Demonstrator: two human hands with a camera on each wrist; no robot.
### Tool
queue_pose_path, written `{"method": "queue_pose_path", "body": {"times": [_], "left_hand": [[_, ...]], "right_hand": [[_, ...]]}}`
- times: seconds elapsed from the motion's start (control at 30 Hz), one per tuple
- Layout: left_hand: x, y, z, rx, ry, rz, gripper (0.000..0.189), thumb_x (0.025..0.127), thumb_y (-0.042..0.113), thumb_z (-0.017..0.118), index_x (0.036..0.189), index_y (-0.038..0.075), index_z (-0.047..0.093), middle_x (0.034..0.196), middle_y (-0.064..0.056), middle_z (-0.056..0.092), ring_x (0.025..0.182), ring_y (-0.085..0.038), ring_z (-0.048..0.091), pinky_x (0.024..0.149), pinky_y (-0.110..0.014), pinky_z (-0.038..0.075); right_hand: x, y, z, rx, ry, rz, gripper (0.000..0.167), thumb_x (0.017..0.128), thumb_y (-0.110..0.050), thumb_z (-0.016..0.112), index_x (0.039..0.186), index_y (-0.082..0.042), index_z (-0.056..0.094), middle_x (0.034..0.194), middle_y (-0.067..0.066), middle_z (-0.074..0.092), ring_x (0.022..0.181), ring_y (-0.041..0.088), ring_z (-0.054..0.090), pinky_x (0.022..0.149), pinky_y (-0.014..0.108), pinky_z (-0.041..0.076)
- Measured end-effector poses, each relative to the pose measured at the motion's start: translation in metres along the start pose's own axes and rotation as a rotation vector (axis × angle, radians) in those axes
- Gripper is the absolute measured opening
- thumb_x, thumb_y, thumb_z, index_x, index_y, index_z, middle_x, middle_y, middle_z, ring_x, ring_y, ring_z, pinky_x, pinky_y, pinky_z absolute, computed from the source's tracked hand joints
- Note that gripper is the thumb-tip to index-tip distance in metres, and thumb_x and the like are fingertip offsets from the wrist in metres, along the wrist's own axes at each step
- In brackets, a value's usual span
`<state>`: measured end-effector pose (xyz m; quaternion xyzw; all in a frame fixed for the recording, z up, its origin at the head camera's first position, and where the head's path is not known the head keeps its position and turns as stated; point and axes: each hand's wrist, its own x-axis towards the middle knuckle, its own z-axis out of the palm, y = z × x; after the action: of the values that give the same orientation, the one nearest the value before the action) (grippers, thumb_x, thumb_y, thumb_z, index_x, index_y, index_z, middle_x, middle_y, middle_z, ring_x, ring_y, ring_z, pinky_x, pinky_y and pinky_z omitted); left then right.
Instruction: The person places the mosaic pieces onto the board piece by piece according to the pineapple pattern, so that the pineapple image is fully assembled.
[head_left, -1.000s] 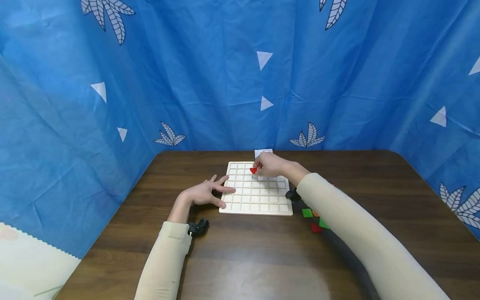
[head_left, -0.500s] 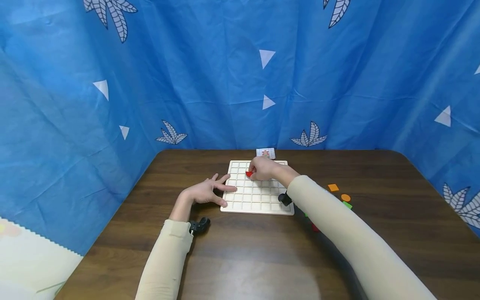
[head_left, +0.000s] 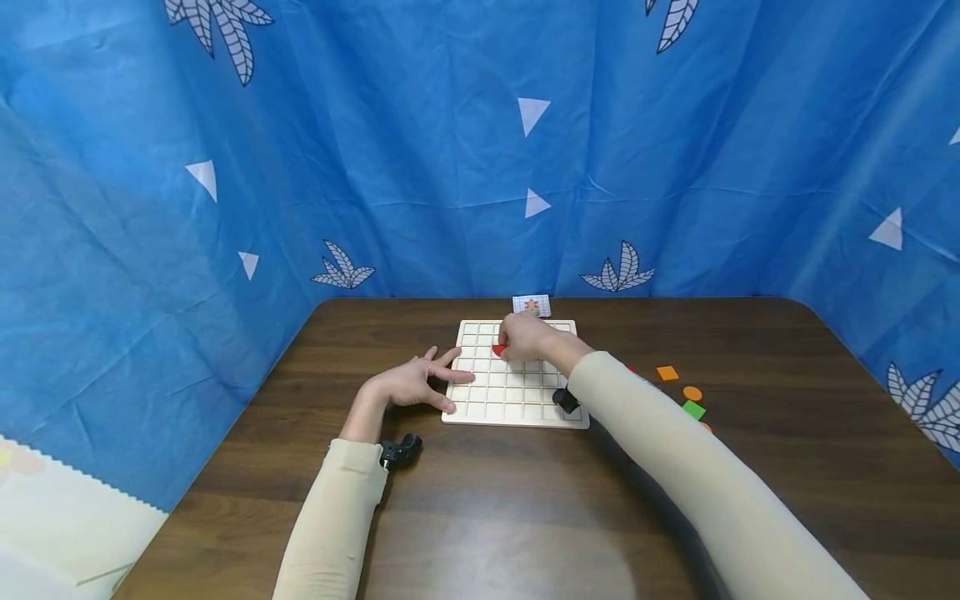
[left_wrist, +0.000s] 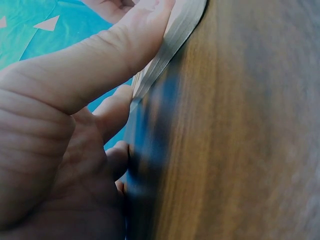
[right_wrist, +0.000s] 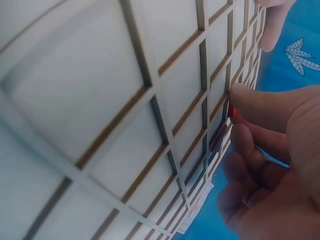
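A pale grid board with raised ridges between square cells lies on the table. My right hand is over its far part and pinches a small red piece between thumb and fingers, down at the cells. The right wrist view shows a sliver of the red piece at the fingertips; its full shape is hidden. Just below that sliver is a darker red patch, piece or reflection, I cannot tell. Fingers spread, my left hand rests on the board's left edge; in the left wrist view its thumb touches the rim.
Behind the board lies a small printed card. To the right, partly covered by the right sleeve, are an orange square, an orange disc and a green square. A blue curtain hangs beyond the brown table.
My right hand has moved slightly left and nearer with the red piece, lowering it to the board. More of the card and the loose pieces shows. My left hand stays in place.
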<state>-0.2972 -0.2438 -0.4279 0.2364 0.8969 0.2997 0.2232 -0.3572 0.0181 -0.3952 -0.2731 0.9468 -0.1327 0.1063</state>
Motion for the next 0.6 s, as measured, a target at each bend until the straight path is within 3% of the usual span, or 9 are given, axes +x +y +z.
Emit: {"method": "queue_pose_path", "body": {"times": [0.37,0.6], "left_hand": [[-0.002,0.002,0.001,0.001,0.008,-0.009,0.062,0.086,0.033,0.084,0.144,0.035,0.061,0.175,0.001,0.013,0.16,-0.041,-0.012,0.122,-0.072,-0.004],[-0.002,0.003,0.001,0.001,0.011,0.001,0.061,0.087,0.033,0.083,0.144,0.034,0.062,0.175,0.001,0.013,0.16,-0.042,-0.012,0.122,-0.073,-0.003]], "right_hand": [[-0.007,0.001,-0.001,-0.081,0.023,-0.072,0.018,0.093,-0.012,0.07,0.106,-0.004,0.079,0.104,0.009,0.077,0.095,0.022,0.066,0.092,0.04,0.055],[-0.026,0.017,-0.009,0.003,0.04,-0.115,0.024,0.097,-0.014,0.067,0.117,-0.004,0.076,0.089,0.008,0.069,0.078,0.017,0.054,0.074,0.032,0.047]]}}
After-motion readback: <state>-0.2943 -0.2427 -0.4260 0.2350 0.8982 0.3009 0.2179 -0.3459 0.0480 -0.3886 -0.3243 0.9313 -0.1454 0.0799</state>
